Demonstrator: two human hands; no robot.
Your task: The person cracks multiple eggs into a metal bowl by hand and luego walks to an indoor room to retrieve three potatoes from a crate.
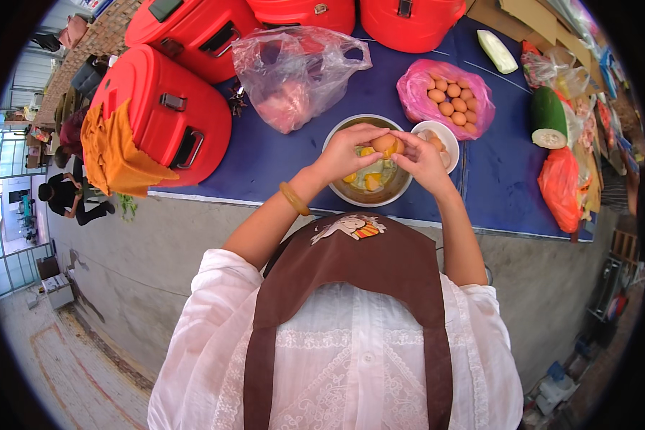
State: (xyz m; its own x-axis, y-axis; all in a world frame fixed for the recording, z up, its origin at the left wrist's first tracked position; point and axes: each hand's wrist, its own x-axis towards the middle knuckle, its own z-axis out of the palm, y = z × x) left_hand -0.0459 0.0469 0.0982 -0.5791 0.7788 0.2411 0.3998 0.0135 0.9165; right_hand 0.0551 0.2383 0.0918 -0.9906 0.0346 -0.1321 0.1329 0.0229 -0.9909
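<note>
Between my left hand (355, 144) and my right hand (419, 157) is a cracked brown egg (385, 143), its shell parted over a metal bowl (370, 203). Both hands grip the shell, and yolk shows between the parts. Several yolks (372, 181) lie in egg white inside the bowl. Touching or close to the bowl's right side, a small white bowl (452, 141) holds broken eggshells (437, 144). Behind it, a pink plastic bag (415, 80) stands open around several whole brown eggs (458, 102).
Red insulated containers (164, 115) line the blue table (279, 161) at left and back, one draped with an orange cloth (121, 150). A clear bag with pinkish contents (287, 105) lies behind the bowl. Cut gourds (549, 115) and bags (560, 185) are at right. A person (64, 196) sits far left.
</note>
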